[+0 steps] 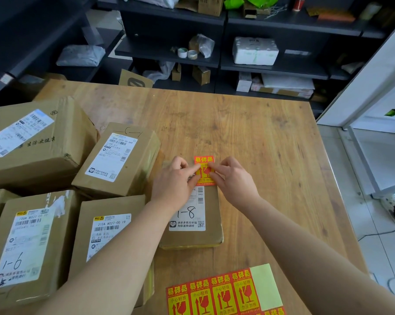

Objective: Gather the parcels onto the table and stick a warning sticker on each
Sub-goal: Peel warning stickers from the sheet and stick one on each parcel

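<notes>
A flat cardboard parcel marked 1-8 (pixel 211 220) lies on the wooden table (pixel 260 137) in front of me. A red and yellow warning sticker (pixel 204 160) lies on its far end. My left hand (pixel 175 180) and my right hand (pixel 233 178) both press fingertips on the sticker from either side. A sheet of the same stickers (pixel 221 294), with one empty backing square at its right end, lies at the table's near edge. Several other cardboard parcels sit at the left: a large one (pixel 35 142), one beside it (pixel 119 160), one marked 1-6 (pixel 26 244) and one under my left forearm (pixel 105 226).
Dark shelving (pixel 271 64) behind the table holds a white foam box (pixel 254 51), tape rolls (pixel 187 53), bags and small cartons. A white frame (pixel 369 114) stands to the right over a tiled floor.
</notes>
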